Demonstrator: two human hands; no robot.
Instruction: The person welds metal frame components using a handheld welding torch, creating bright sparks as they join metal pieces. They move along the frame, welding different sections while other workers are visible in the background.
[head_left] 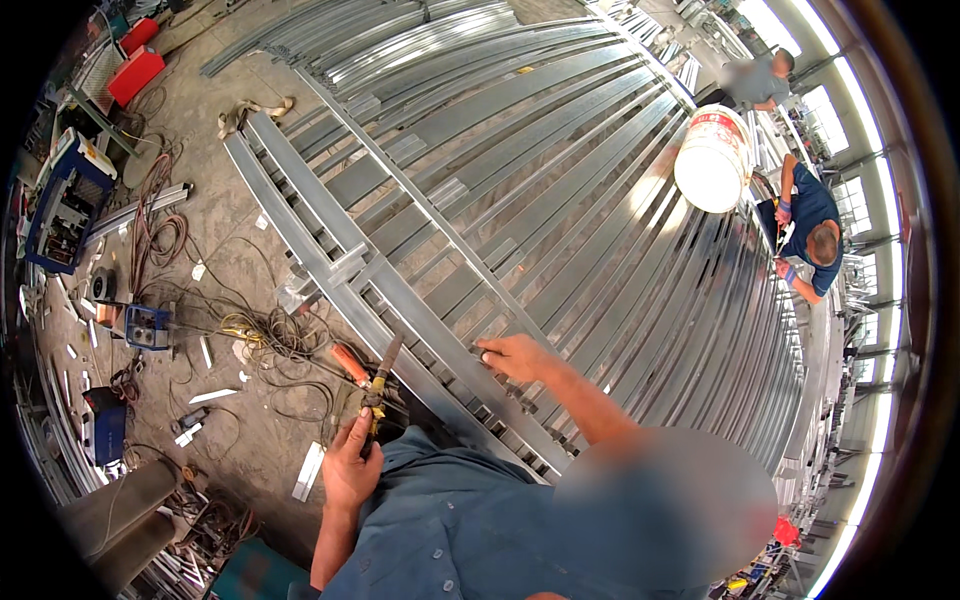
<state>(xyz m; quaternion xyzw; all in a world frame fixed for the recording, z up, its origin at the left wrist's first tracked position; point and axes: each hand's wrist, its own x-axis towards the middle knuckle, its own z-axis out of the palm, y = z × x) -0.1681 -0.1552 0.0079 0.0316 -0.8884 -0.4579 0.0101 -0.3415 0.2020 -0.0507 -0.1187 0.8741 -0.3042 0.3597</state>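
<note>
My left hand (350, 462) is shut on a dark hand tool (380, 385) with a yellowish joint, which points up toward the steel frame. An orange handle (350, 363) lies right beside it. I cannot tell whether that handle belongs to the same tool. My right hand (515, 356) rests palm down, fingers bent, on a long galvanized steel frame rail (420, 310) that runs diagonally over the floor. Short cross pieces join that rail to a second parallel rail (290, 215). My blue-grey shirt fills the lower middle of the view.
Many long steel profiles (560, 150) lie stacked to the right and behind. A white bucket (712, 160) stands on them. Two other people (810, 235) work at the far right. Tangled cables (260, 335), a blue welding machine (65, 200) and red boxes (135, 70) sit on the concrete floor at left.
</note>
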